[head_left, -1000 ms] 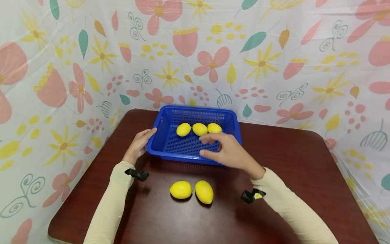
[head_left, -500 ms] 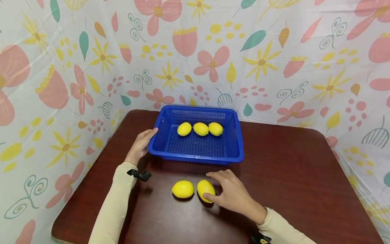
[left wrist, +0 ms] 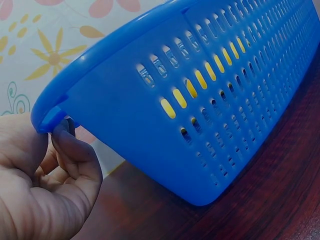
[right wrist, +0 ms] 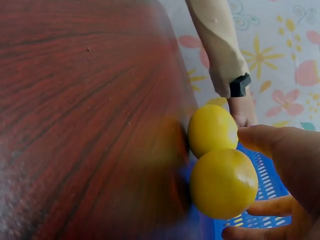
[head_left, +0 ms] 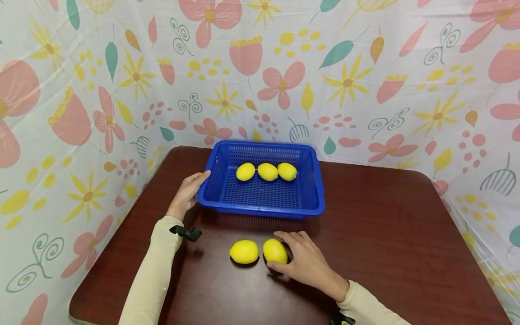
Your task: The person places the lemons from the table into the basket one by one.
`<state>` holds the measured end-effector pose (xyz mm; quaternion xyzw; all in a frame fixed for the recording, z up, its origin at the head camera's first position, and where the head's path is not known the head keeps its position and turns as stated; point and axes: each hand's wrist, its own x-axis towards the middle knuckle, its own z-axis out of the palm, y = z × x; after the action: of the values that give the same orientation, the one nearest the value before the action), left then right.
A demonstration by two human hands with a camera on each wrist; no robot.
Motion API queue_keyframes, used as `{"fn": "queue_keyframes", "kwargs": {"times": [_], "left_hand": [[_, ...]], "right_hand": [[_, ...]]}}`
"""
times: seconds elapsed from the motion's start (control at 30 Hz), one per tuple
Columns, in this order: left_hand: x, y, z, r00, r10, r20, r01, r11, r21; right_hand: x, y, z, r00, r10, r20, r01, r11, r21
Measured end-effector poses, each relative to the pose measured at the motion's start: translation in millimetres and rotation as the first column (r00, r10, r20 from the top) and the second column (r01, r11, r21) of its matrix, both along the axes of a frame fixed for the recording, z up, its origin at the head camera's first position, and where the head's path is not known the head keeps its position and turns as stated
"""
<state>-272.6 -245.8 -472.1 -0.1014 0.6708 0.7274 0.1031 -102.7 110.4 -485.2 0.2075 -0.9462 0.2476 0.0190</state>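
Observation:
A blue plastic basket (head_left: 260,210) with slotted walls stands on the table, three yellow lemons (head_left: 267,172) in a row inside. My left hand (head_left: 187,194) grips its left rim; in the left wrist view the thumb and curled fingers of that hand (left wrist: 55,175) pinch the rim. In front of the basket, two more lemons lie side by side. Around the right-hand lemon (head_left: 275,251) my right hand (head_left: 306,259) curls, thumb on the near side and fingers on the far side. Close beside it lies the left-hand lemon (head_left: 244,252), untouched.
The dark red-brown table (head_left: 378,234) extends to both sides of the basket. A flower-printed cloth (head_left: 349,113) hangs behind it and along the left and right sides. Black wrist mounts (head_left: 185,233) sit on the sleeves.
My right hand has come from over the basket down to the right-hand lemon, its thumb and fingers now closer around it. My left hand keeps its hold on the rim.

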Motion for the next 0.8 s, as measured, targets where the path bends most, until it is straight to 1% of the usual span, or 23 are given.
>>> {"fn": "queue_keyframes", "kwargs": {"times": [0.13, 0.23, 0.4, 0.53, 0.67, 0.8], "left_hand": [[0.2, 0, -0.6, 1.000, 0.001, -0.008, -0.001, 1.000, 0.009], [-0.1, -1, -1.2, 1.000, -0.002, -0.012, 0.002, 1.000, 0.015], [-0.4, -2, -1.4, 1.000, -0.012, -0.014, 0.012, 0.999, 0.030], [-0.5, -3, -0.6, 1.000, -0.007, -0.014, 0.007, 1.000, 0.029], [-0.5, -3, 0.6, 1.000, 0.003, -0.011, -0.003, 1.000, 0.019], [-0.3, -1, 1.3, 1.000, 0.000, 0.003, 0.000, 1.000, 0.016]], "right_hand": [[-1.8, 0, -2.7, 1.000, 0.001, -0.013, -0.001, 1.000, 0.027], [-2.3, 0, -4.2, 0.999, 0.018, -0.035, -0.017, 0.999, 0.047], [-1.3, -1, -5.5, 0.995, 0.053, -0.082, -0.050, 0.998, 0.044], [-0.8, -2, -5.7, 0.993, 0.066, -0.101, -0.062, 0.997, 0.039], [-1.7, 0, -2.9, 0.992, 0.077, -0.100, -0.076, 0.997, 0.011], [-3.3, 6, 4.8, 0.992, 0.095, -0.088, -0.100, 0.993, -0.055]]}}
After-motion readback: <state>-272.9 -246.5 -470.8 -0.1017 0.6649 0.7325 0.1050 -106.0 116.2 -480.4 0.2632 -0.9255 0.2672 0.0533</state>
